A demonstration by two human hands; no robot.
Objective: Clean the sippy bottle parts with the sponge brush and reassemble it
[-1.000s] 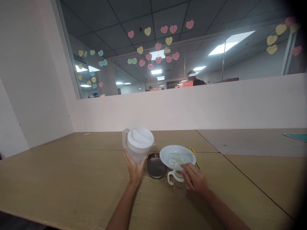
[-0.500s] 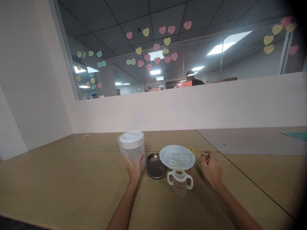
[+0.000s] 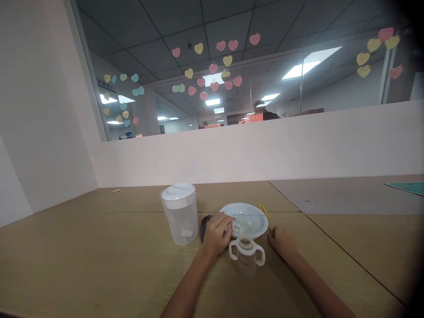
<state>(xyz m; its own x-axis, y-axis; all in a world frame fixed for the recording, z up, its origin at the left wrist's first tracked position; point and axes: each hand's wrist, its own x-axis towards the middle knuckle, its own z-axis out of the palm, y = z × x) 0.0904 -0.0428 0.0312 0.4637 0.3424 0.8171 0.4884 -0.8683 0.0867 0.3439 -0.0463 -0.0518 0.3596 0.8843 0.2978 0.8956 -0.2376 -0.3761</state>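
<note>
Two bare hands of ours reach in over the worktop (image 3: pixel 115 265), one on each side of a clear bottle (image 3: pixel 247 260) with a white collar and two white handles, which stands upright and uncapped in front of us. Our left hand (image 3: pixel 216 235) is at the near left edge of the pale bowl (image 3: pixel 264 224), its fingers partly curled and pointing inward, right by a small white ring (image 3: pixel 236 228) that lies inside; we cannot tell whether the fingers have hold of it. Beside that ring in the bowl is something clear, too faint for us to make out. Our right hand (image 3: pixel 283 244) is low at the right of the bowl, its fingers bent around the near end of a slender yellow-and-green tool (image 3: pixel 264 212); the fingertips are hidden, so we cannot tell whether they are closed on it. The bottle sits just in front of the bowl, between our hands. To the left of the bowl, a dark metal dish (image 3: pixel 203 226) shows partly behind our left hand, and near it stands a translucent pitcher (image 3: pixel 182 223) with its white lid (image 3: pixel 179 191) on. Beyond the worktop, heart-shaped notes (image 3: pixel 213 69) dot the window (image 3: pixel 278 95) above a pale wall.
</note>
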